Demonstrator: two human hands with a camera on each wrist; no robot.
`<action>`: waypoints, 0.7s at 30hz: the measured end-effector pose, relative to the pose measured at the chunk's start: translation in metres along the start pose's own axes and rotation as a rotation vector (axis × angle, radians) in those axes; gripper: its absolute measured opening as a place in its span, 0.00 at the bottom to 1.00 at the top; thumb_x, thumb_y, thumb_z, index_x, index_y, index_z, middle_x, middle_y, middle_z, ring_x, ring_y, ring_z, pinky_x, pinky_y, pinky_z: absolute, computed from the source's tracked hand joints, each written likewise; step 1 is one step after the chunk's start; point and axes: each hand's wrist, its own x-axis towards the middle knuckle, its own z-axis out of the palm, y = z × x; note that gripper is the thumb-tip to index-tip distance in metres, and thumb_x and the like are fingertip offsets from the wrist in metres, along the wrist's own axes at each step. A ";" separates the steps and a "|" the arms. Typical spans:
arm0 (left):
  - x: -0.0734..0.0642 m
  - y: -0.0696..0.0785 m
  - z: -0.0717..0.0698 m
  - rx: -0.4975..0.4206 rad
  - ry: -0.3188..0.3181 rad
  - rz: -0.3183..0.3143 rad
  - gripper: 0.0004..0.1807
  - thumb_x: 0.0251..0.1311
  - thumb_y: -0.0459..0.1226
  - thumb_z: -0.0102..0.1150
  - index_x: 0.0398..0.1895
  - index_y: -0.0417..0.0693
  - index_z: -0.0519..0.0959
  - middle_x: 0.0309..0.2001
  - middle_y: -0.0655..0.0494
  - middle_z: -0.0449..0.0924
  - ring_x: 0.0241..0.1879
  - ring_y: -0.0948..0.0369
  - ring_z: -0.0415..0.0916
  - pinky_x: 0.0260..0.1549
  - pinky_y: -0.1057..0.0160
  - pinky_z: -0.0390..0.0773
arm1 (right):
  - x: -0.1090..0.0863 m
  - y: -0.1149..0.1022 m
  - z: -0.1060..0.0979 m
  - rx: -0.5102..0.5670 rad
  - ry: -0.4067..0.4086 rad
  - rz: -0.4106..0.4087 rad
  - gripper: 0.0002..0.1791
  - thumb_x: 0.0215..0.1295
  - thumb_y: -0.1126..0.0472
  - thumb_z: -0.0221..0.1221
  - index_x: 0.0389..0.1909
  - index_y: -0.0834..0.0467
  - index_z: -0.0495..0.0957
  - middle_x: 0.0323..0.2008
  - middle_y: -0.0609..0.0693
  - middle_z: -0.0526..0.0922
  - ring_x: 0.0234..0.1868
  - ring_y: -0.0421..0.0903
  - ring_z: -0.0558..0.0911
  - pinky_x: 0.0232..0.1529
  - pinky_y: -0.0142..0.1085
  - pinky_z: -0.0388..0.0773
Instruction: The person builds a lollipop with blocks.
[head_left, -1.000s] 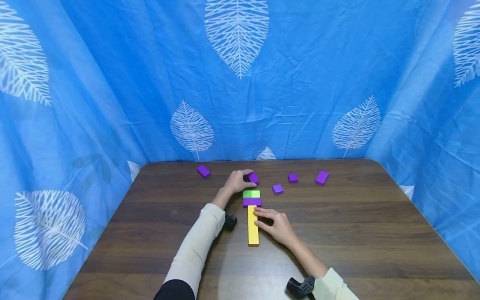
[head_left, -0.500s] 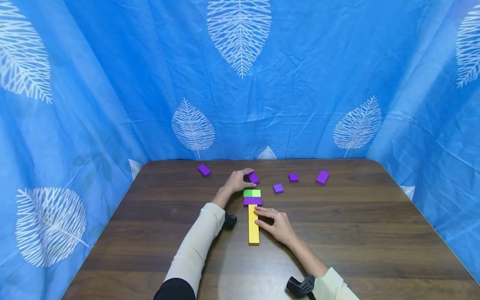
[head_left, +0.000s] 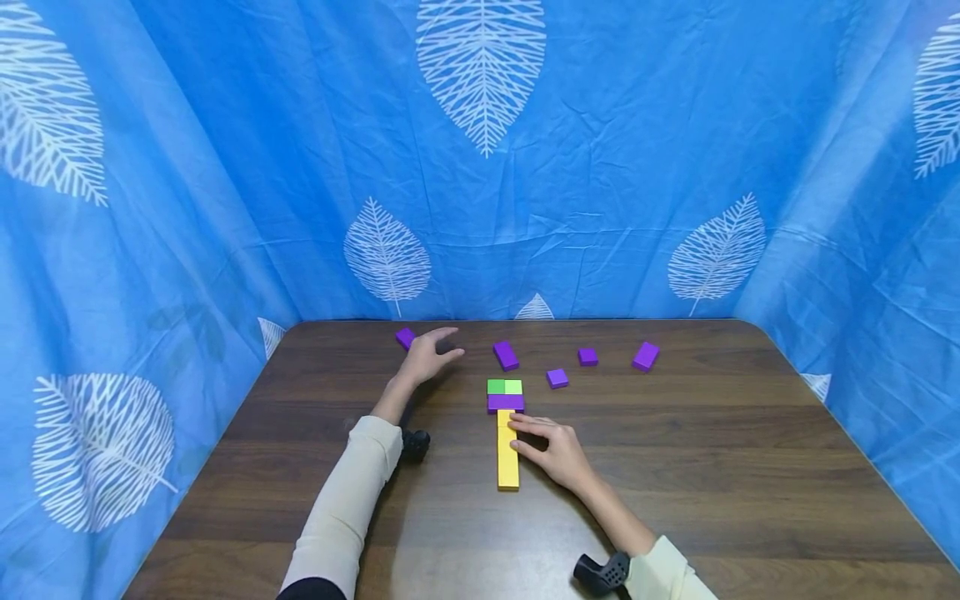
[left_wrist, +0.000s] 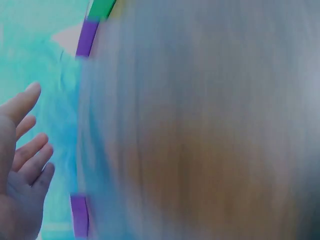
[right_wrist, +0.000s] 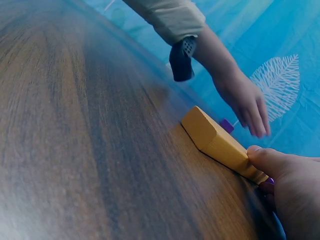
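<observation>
In the head view my left hand [head_left: 424,358] is in the air with fingers spread, holding nothing. It partly covers a purple block [head_left: 404,337] at the back left. A tilted purple block [head_left: 506,356] lies to its right. My right hand [head_left: 558,454] touches the right side of the yellow blocks [head_left: 507,467] with thumb and fingertips. In the right wrist view the thumb [right_wrist: 265,156] rests against the yellow block [right_wrist: 220,145]. Beyond the yellow row lie a purple bar [head_left: 506,403], a green block [head_left: 496,387] and a light green block [head_left: 513,387], set together.
More purple blocks lie to the right: a small one [head_left: 557,378], another small one [head_left: 588,357] and a larger one [head_left: 645,357]. A blue curtain [head_left: 600,167] with white leaf prints rises behind and beside the wooden table [head_left: 712,467].
My left hand has let go of the tilted purple block and moved left, towards the block at the back left. The right hand stays against the yellow blocks.
</observation>
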 end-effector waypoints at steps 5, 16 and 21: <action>-0.009 -0.024 -0.025 0.010 0.134 -0.112 0.28 0.59 0.40 0.60 0.60 0.35 0.69 0.60 0.39 0.67 0.61 0.46 0.63 0.60 0.51 0.62 | 0.000 -0.001 -0.001 0.013 -0.001 0.006 0.16 0.54 0.58 0.66 0.45 0.56 0.83 0.49 0.49 0.81 0.51 0.48 0.78 0.53 0.45 0.72; -0.018 -0.061 -0.035 0.017 0.099 -0.334 0.39 0.60 0.51 0.56 0.66 0.34 0.59 0.64 0.33 0.59 0.63 0.42 0.57 0.61 0.48 0.58 | 0.000 0.001 0.000 0.008 -0.001 -0.001 0.17 0.54 0.56 0.66 0.45 0.56 0.83 0.48 0.48 0.81 0.51 0.47 0.78 0.54 0.45 0.72; -0.016 -0.064 -0.031 0.035 0.069 -0.336 0.38 0.60 0.46 0.58 0.66 0.32 0.57 0.64 0.33 0.58 0.63 0.42 0.56 0.62 0.48 0.57 | -0.001 0.002 0.000 0.009 0.007 -0.002 0.17 0.53 0.55 0.67 0.45 0.56 0.83 0.48 0.47 0.81 0.51 0.48 0.78 0.53 0.45 0.72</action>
